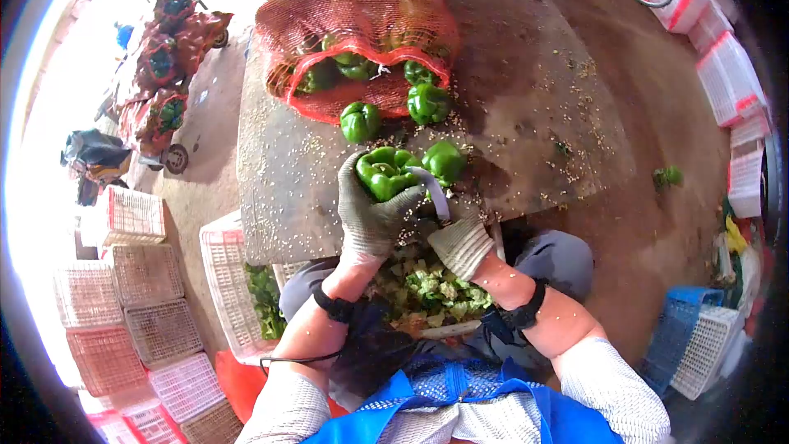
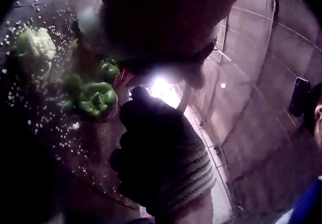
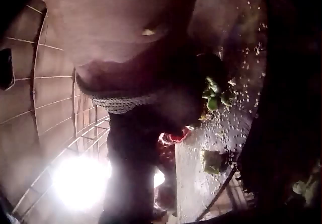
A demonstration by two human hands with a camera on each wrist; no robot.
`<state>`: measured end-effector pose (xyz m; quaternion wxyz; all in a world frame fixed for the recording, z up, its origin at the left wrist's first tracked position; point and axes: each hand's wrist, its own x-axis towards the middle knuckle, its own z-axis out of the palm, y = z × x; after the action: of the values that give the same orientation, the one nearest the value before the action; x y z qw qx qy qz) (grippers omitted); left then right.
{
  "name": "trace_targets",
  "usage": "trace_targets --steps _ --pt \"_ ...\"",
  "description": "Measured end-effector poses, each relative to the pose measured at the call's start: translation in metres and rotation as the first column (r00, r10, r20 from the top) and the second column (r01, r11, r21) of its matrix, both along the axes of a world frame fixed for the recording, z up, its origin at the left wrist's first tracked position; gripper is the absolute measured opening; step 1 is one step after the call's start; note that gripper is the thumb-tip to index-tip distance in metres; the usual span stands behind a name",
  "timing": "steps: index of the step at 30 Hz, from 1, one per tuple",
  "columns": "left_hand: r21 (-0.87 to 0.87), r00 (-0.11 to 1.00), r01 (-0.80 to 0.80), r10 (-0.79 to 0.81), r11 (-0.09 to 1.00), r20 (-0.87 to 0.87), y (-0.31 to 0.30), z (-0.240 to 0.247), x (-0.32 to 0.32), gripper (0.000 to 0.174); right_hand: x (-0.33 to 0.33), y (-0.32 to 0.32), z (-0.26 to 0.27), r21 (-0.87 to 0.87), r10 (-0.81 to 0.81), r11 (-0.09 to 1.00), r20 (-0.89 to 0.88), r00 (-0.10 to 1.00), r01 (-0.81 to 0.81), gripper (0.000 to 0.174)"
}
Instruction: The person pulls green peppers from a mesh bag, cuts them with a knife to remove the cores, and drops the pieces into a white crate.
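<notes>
Though gloved, left grip (image 1: pixel 370 218) around pepper (image 1: pixel 383 173)

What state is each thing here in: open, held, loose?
Red net sack: open, peppers inside
Table: strewn with pale bits
Pepper: held by left fingers
Knife: held, tip at that pepper
Loose pepper: on the table
Crates at left: stacked
Container below: holding green scraps

"How are the person's arms (image 1: pixel 567 325) held?"
"Both reach forward, converging; the gloved left hand (image 1: pixel 366 215) curls, its thumb (image 1: pixel 406 201) angled across toward the right hand (image 1: pixel 460 238)."
"And the right one's pose?"
"Gloved too, its fingers apparently bent inward, though shadow hides them."
</notes>
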<state>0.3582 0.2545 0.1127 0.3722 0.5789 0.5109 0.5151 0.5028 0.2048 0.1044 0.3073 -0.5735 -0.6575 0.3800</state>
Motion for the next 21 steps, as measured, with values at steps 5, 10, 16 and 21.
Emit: trace_targets --steps 5,10,16,21 --pt "0.090 0.997 0.041 -0.035 0.995 -0.073 -0.004 -0.014 0.005 0.080 -0.011 0.005 -0.024 -0.078 0.257 0.965 0.499 0.828 -0.252 0.042" --pt "0.019 0.993 -0.083 0.081 0.996 0.087 0.001 0.002 0.013 0.078 -0.027 0.011 -0.005 0.022 -0.066 0.998 0.061 0.996 0.064 0.027" --pt "-0.175 0.875 -0.101 0.171 0.979 0.453 0.032 -0.003 -0.009 0.056 -0.064 0.036 -0.033 0.114 -0.036 0.993 0.362 0.932 -0.005 0.023" --pt "-0.210 0.296 0.133 0.163 0.969 0.941 0.061 0.000 -0.046 0.052 -0.082 0.036 -0.061 0.000 0.061 0.998 0.413 0.909 -0.067 0.036"
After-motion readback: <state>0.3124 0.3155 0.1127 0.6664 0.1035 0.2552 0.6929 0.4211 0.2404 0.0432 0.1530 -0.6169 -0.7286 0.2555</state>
